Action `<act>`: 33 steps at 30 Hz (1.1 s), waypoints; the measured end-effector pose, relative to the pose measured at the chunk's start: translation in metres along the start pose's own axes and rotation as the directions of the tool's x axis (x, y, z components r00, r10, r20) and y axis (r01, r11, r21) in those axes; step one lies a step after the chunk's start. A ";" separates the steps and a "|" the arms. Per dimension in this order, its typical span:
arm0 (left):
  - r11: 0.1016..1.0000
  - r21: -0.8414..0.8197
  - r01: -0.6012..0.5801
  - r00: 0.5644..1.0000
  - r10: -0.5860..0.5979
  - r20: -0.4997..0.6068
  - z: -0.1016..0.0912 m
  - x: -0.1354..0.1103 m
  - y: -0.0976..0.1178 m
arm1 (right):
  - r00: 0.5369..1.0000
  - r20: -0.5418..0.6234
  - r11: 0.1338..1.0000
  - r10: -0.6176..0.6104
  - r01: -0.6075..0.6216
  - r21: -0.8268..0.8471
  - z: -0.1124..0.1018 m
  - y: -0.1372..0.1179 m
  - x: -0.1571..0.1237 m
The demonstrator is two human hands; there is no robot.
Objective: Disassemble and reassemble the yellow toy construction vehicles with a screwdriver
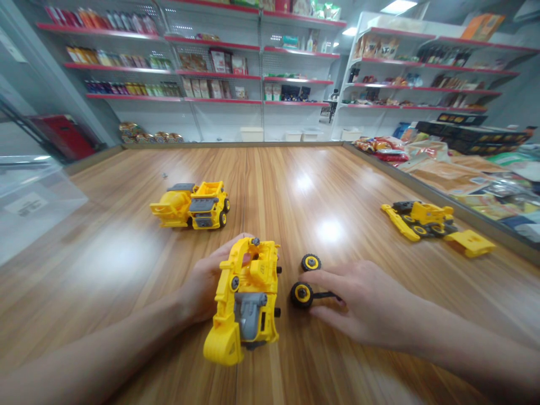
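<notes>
A yellow toy excavator (247,298) lies on its side on the wooden table (126,253), its grey underside up and its bucket toward me. My left hand (206,284) is wrapped round its far side and grips it. Just to its right lie two black wheels with yellow hubs: one loose wheel (311,262) and one wheel on a thin black axle (302,294). My right hand (363,301) rests on the table beside them, and its fingertips pinch the end of that axle.
A yellow toy mixer truck (192,205) stands at the left middle of the table. A third yellow toy vehicle (434,222), partly taken apart, lies near the right edge. Shop shelves with goods (211,62) line the back wall; packaged goods lie to the right.
</notes>
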State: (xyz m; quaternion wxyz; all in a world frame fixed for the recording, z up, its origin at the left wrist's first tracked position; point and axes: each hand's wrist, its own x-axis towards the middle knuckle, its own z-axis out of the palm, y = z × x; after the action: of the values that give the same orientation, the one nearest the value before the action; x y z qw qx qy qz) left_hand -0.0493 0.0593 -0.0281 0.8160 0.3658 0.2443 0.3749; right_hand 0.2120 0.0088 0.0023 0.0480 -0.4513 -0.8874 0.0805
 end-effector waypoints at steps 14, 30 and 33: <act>1.000 0.008 -0.006 1.000 0.006 -0.020 0.002 0.003 0.001 | 0.978 0.197 0.973 0.067 -0.020 -0.230 -0.030 0.022 -0.005; 1.000 -0.012 0.010 1.000 -0.010 0.003 0.004 0.002 0.001 | 0.980 -0.026 0.945 0.196 -0.196 -0.262 -0.014 0.039 0.004; 1.000 -0.003 0.016 1.000 -0.016 -0.020 0.004 0.001 0.001 | 0.980 -0.054 0.946 0.191 -0.199 -0.255 -0.012 0.040 0.004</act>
State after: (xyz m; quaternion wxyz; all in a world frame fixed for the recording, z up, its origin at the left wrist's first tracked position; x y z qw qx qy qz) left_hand -0.0464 0.0589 -0.0252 0.8171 0.3589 0.2547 0.3725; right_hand 0.2433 0.0359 0.0065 -0.0068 -0.5404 -0.8405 -0.0384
